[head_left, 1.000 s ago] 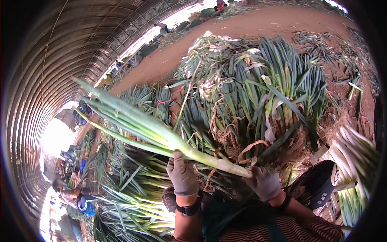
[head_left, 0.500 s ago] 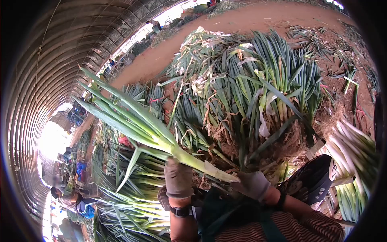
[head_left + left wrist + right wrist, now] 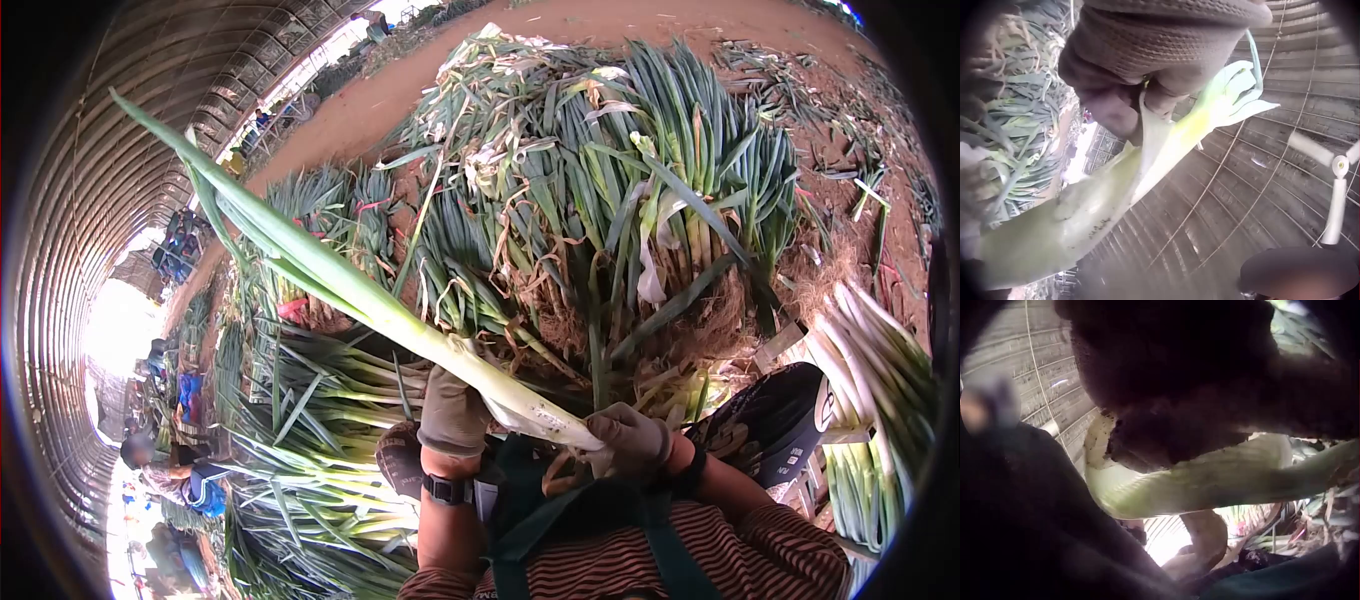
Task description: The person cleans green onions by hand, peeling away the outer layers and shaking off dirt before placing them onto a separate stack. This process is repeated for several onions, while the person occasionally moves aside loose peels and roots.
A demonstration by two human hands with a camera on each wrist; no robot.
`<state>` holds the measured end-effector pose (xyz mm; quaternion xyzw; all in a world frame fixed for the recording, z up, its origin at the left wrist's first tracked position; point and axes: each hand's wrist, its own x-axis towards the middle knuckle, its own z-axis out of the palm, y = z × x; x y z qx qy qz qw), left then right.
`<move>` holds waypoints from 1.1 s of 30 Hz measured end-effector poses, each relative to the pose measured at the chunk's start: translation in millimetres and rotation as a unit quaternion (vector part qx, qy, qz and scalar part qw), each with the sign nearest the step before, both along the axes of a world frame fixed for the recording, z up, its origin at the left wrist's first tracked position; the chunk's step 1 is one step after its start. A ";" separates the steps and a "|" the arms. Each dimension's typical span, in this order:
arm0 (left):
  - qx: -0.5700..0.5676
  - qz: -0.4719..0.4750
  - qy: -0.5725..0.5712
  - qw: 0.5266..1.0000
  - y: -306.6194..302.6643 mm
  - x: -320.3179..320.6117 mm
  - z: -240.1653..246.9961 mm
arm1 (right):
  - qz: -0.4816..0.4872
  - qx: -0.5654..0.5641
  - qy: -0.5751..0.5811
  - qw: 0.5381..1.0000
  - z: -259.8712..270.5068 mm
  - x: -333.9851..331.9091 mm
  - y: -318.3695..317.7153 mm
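A long, thick green onion (image 3: 400, 322) slants across the front of the body, leaves up to the left and white base at the lower right. My gloved left hand (image 3: 452, 412) is at the middle of its stalk. In the left wrist view, the thumb and fingers of that hand (image 3: 1166, 47) pinch a pale outer layer (image 3: 1155, 134) that stands away from the stalk. My gloved right hand (image 3: 630, 438) grips the base end. Its glove is dark in the right wrist view, with the pale stalk (image 3: 1191, 487) passing beneath it.
Bundled green onions (image 3: 560, 190) stand upright in front. Loose green onions (image 3: 340, 450) lie in a pile at the left, and trimmed ones with white stalks (image 3: 860, 360) lie at the right. Another person (image 3: 180, 480) is at the far left, under an arched roof (image 3: 110, 170).
The green onion has swung, its leaves now bunched and reaching farther up-left. My left hand has shifted slightly toward the base, and an outer layer now hangs off the stalk. My right hand stays at the base.
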<state>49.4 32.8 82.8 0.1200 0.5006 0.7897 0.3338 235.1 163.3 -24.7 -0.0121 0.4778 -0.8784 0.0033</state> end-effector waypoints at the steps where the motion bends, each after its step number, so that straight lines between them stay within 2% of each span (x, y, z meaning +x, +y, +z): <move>1: -0.018 -0.048 0.015 0.999 -0.2 1.4 -0.7 | 0.011 -0.010 0.008 1.000 -1.3 0.6 -1.4; 2: -0.126 -0.123 0.105 0.979 -0.1 -1.0 -5.9 | 0.022 -0.020 0.016 0.999 -3.0 0.7 -2.0; 3: -0.145 -0.141 0.018 0.979 8.7 11.1 -3.9 | 0.033 -0.030 0.024 0.999 -4.0 1.0 -2.7; 4: -0.092 -0.188 0.198 0.957 13.6 20.2 -22.0 | 0.009 -0.019 0.021 1.000 -3.5 0.8 -4.5; 6: -0.079 -0.266 0.350 0.895 13.2 26.9 -86.6 | -0.040 0.005 0.016 0.999 -0.3 0.1 -7.2; 7: -0.123 -0.301 0.328 0.887 8.7 24.5 -128.7 | -0.038 0.046 0.003 0.998 4.6 2.1 -3.6; 8: -0.167 -0.334 0.305 0.876 10.5 26.4 -132.1 | -0.036 0.088 -0.010 0.995 12.9 5.1 2.4; 9: -0.257 -0.282 0.318 0.868 10.9 25.8 -134.6 | -0.033 0.129 -0.023 0.991 18.6 7.4 6.2; 11: -0.425 -0.166 0.332 0.826 15.6 22.2 -131.7 | -0.023 0.138 -0.019 0.990 22.1 8.3 9.5; 12: -0.185 -0.135 0.093 0.969 4.8 8.4 -129.0 | -0.018 0.141 -0.018 0.990 23.7 8.7 10.3; 13: 0.062 -0.091 -0.175 0.978 -6.0 -5.4 -126.3 | -0.024 0.134 -0.016 0.991 26.4 9.4 9.6; 14: -0.082 -0.059 0.127 0.987 -8.4 -16.6 -98.1 | -0.028 0.125 -0.013 0.992 29.5 9.5 7.9; 15: -0.114 0.005 0.223 0.968 -13.2 -18.6 -66.1 | -0.033 0.117 -0.008 0.993 31.4 8.2 6.7; 16: -0.068 0.061 0.194 0.977 -15.1 -20.7 -47.4 | -0.024 0.107 -0.023 0.994 31.5 6.8 5.7; 17: 0.062 0.047 0.137 0.987 -17.2 -25.4 -30.9 | -0.016 0.097 -0.038 0.994 30.9 5.8 4.7; 18: 0.093 0.060 0.145 0.983 -15.0 -21.7 -12.4 | -0.008 0.087 -0.053 0.995 30.0 5.1 4.0; 19: 0.123 0.072 0.152 0.978 -14.3 -19.0 -0.8 | 0.000 0.127 -0.057 0.990 27.7 4.4 4.8; 21: 0.099 0.093 0.161 0.978 -17.6 -22.0 -1.3 | 0.017 0.206 -0.065 0.976 21.4 0.8 9.7; 22: 0.088 0.104 0.164 0.977 -20.8 -23.9 -3.5 | -0.063 0.350 -0.051 0.933 18.6 -3.1 11.6; 23: 0.089 0.099 0.153 0.979 -22.3 -29.9 -7.9 | -0.139 0.486 -0.036 0.862 19.2 -8.3 13.7; 24: 0.073 0.119 0.165 0.976 -24.2 -27.8 -12.8 | -0.212 0.608 -0.020 0.765 22.0 -12.5 17.2; 27: 0.050 0.130 0.205 0.969 -25.1 -25.8 -32.5 | -0.396 0.619 0.028 0.677 57.0 -25.3 24.1; 30: 0.057 0.112 0.216 0.968 -26.4 -8.4 -34.9 | -0.400 0.563 0.154 0.707 87.9 -55.9 8.7; 32: 0.063 0.124 0.200 0.970 -27.9 2.6 -33.0 | -0.320 0.512 0.160 0.781 78.8 -80.4 -8.2; 33: 0.056 0.077 0.205 0.974 -35.5 1.9 -28.7 | -0.277 0.483 0.165 0.815 77.9 -89.8 -16.0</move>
